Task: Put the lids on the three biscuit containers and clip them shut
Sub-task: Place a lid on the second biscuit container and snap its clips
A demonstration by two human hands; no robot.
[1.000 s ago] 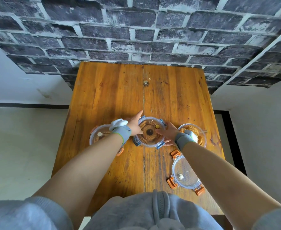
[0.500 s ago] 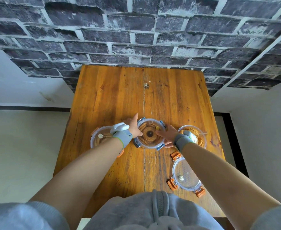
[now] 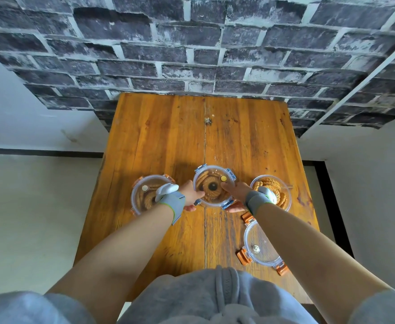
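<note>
Three round clear biscuit containers stand in a row on the wooden table (image 3: 159, 141). The middle container (image 3: 213, 186) wears a lid with blue clips. My left hand (image 3: 191, 195) presses its near-left side and my right hand (image 3: 236, 194) its near-right side, fingers on the lower clips. The left container (image 3: 145, 194) has an orange-clipped lid on it, partly hidden by my left wrist. With no lid, the right container (image 3: 272, 190) shows its biscuits. A loose lid with orange clips (image 3: 260, 247) lies flat nearer me, beside my right forearm.
A dark brick wall (image 3: 191, 54) rises behind the table's far edge. The table's far half holds only a small speck (image 3: 208, 120) on the centre seam. My grey hooded top (image 3: 215, 298) covers the near edge. Pale floor lies on both sides.
My left hand slid from the far-left rim of the middle container down to its near-left side. My right hand stayed at the near-right side. The head camera shifted slightly.
</note>
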